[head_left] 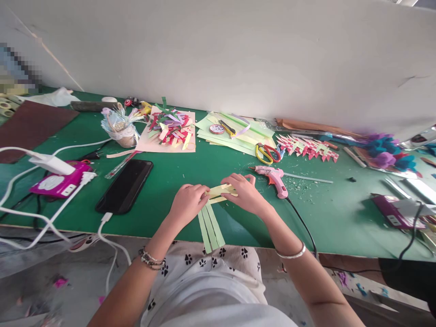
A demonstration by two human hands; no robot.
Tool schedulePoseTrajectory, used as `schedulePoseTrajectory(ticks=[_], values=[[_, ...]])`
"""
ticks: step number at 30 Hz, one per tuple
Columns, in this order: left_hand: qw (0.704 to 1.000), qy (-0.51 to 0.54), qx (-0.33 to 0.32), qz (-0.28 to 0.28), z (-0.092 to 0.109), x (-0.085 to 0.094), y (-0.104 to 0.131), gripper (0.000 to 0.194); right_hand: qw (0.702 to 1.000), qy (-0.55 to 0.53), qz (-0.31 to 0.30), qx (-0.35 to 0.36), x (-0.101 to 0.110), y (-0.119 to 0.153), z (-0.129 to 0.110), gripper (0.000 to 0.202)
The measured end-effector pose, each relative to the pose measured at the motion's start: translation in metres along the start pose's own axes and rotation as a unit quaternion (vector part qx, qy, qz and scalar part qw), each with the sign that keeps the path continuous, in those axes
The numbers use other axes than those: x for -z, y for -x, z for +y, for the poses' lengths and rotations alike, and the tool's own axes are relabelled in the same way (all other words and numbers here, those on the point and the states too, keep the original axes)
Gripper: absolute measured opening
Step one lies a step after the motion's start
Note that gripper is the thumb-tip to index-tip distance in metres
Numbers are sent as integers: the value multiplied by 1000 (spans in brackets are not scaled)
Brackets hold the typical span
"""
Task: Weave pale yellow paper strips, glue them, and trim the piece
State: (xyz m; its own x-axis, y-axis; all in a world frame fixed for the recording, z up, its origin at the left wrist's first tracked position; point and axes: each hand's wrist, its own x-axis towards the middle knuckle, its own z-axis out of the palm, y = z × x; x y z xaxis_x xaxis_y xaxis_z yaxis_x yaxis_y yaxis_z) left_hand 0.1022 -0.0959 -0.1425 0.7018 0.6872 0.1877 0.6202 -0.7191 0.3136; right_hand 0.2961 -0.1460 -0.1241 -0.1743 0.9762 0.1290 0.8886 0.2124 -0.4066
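Pale yellow paper strips (220, 190) stretch between my two hands above the green table. My left hand (189, 203) closes its fingertips on their left end, where they meet pale green paper strips (211, 229) that run down past the table's front edge. My right hand (247, 193) grips the right part of the yellow strips, thumb below and fingers curled over them. How the yellow and green strips cross is partly hidden by my left fingers. Just right of my right hand lies a pink hot glue gun (274, 177) with a clear glue stick in its back.
Behind my hands are yellow-handled scissors (264, 153), pale green paper sheets (207, 131) and a woven red-and-white paper piece (308, 147). Coloured scraps (172, 127) cover a pink sheet. To the left lie a black phone (125, 186) on a cable and a magenta power strip (61, 181).
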Motion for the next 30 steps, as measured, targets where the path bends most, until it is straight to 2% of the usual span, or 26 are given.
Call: schedulePoseTrajectory(ticks=[2,4,6,8,10,12,15,18,21,23,25,30], values=[[1000,-4,16,8,2,2,2,20,997,3,70,-21,7,7,2,27],[999,-4,42,10,3,3,6,23,986,-4,150,-72,16,18,10,27],[998,7,67,9,3,3,10,27,968,4,214,-135,24,31,24,23],[997,22,78,16,1,1,13,32,946,55,255,-195,28,44,45,26],[996,42,73,27,-1,0,17,36,913,152,271,-266,26,55,69,33],[996,60,64,32,-3,0,20,36,894,193,262,-309,21,61,92,38],[994,86,61,34,-3,1,24,36,911,156,193,-330,12,62,118,30],[990,107,78,38,-2,4,26,39,926,122,157,-320,12,59,127,22],[985,130,104,45,-2,6,29,41,926,117,161,-320,20,61,119,22],[979,156,122,50,-2,6,30,41,928,109,168,-312,24,64,105,26],[973,178,138,50,-3,6,31,41,941,89,164,-281,26,65,85,30],[967,199,145,64,-8,2,32,43,973,70,89,-203,11,56,31,46]])
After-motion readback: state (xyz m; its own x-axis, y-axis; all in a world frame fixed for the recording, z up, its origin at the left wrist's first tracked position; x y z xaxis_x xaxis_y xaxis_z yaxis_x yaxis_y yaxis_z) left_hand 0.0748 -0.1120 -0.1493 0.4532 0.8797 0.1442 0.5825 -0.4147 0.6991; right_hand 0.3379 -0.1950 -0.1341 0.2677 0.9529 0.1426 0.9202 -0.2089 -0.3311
